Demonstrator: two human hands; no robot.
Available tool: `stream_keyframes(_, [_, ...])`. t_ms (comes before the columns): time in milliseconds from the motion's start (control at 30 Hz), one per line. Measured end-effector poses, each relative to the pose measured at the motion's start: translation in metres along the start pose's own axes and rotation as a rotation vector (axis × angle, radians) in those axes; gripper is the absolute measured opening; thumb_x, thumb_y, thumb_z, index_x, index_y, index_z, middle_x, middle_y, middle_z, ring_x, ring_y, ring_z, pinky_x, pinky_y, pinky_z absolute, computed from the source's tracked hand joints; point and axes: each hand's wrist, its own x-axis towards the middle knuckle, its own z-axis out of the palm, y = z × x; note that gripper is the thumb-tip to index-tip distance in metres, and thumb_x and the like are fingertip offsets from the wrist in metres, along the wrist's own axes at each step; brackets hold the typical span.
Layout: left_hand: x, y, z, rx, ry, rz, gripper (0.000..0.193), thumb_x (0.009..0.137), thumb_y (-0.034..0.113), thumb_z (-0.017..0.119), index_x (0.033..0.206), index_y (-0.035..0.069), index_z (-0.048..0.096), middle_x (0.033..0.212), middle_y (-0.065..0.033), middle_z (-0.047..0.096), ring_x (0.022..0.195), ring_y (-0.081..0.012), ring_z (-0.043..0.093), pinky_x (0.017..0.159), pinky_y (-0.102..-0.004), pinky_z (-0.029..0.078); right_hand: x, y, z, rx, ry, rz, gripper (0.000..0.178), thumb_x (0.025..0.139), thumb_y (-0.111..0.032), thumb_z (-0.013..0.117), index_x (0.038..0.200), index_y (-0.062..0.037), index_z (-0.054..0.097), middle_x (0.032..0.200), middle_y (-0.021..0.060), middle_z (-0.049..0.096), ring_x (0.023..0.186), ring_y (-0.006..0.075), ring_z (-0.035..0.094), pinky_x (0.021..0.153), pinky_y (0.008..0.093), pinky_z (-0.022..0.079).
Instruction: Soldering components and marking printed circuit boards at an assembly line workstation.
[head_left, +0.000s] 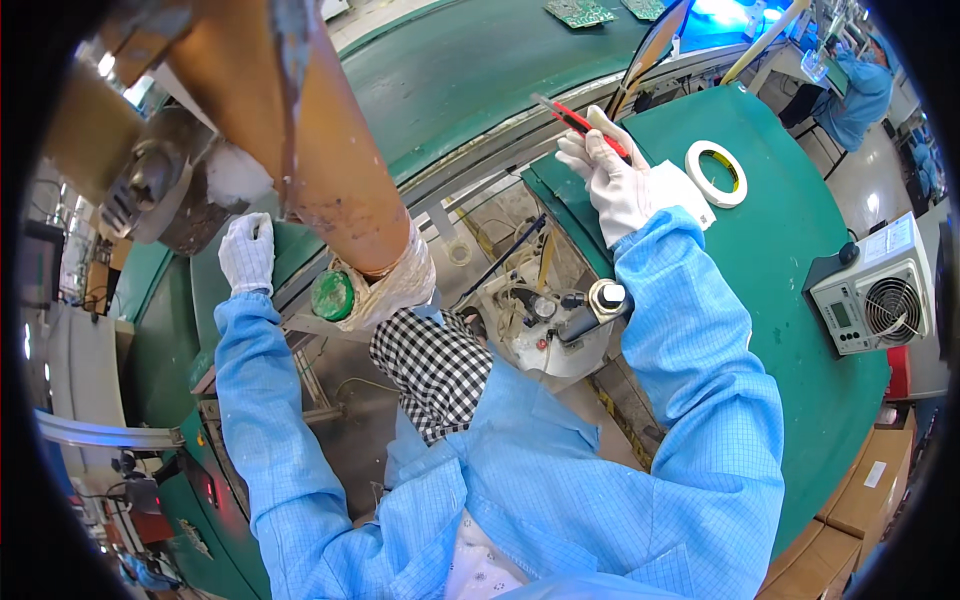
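Note:
My right hand (613,180), in a white glove, is raised over the green mat. It grips a slim red-handled tool (578,122) whose grey tip points up and left; the exact kind does not show. A white paper or label sheet (680,190) lies beside that wrist. At the left, my gloved left hand (247,252) rests at the edge of the green work line (205,290), its fingers curled under. Whatever may be inside those fingers is hidden. An orange-brown duct (340,190) with a wrapped end hangs between my arms, next to a green round cap (332,295).
On the green mat (790,250) lie a white tape roll (716,173) and a white fan unit (872,290). Circuit boards (580,12) sit on the far belt (450,85). Cardboard boxes (865,480) stand at lower right. A person in blue (860,95) sits at far right.

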Motion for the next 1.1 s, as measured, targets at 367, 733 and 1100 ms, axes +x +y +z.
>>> stream_keyframes(367, [-0.001, 0.021, -0.015, 0.044, -0.031, -0.065, 0.021, 0.086, 0.031, 0.066, 0.087, 0.011, 0.074, 0.093, -0.0123, 0.071, 0.084, -0.0341, 0.067, 0.077, -0.0440, 0.053, 0.010, -0.010, -0.015, -0.106, -0.205, 0.275, 0.051, 0.098, -0.021, 0.059, 0.140, 0.0007, 0.041, 0.126, 0.0240, 0.056, 0.093, 0.0317, 0.068, 0.083, 0.0381, 0.059])
stream_keyframes(733, [-0.005, 0.008, -0.005, -0.091, 0.093, 0.010, 0.019, 0.086, 0.030, 0.066, 0.084, 0.012, 0.072, 0.089, -0.0106, 0.070, 0.082, -0.0324, 0.066, 0.074, -0.0430, 0.053, 0.022, -0.004, -0.033, -0.759, -0.480, -0.138, 0.048, 0.090, -0.005, 0.053, 0.137, -0.0019, 0.049, 0.113, 0.0204, 0.065, 0.075, 0.0255, 0.070, 0.065, 0.0325, 0.060])
stream_keyframes(1100, [-0.003, 0.020, -0.024, -0.068, -0.077, -0.091, 0.025, 0.091, 0.031, 0.059, 0.091, 0.009, 0.071, 0.097, -0.0136, 0.069, 0.091, -0.0369, 0.065, 0.083, -0.0447, 0.051, 0.038, -0.016, -0.022, -0.741, -0.381, 0.240, 0.035, 0.094, -0.013, 0.050, 0.123, 0.0048, 0.046, 0.111, 0.0194, 0.063, 0.083, 0.0293, 0.070, 0.071, 0.0372, 0.060])
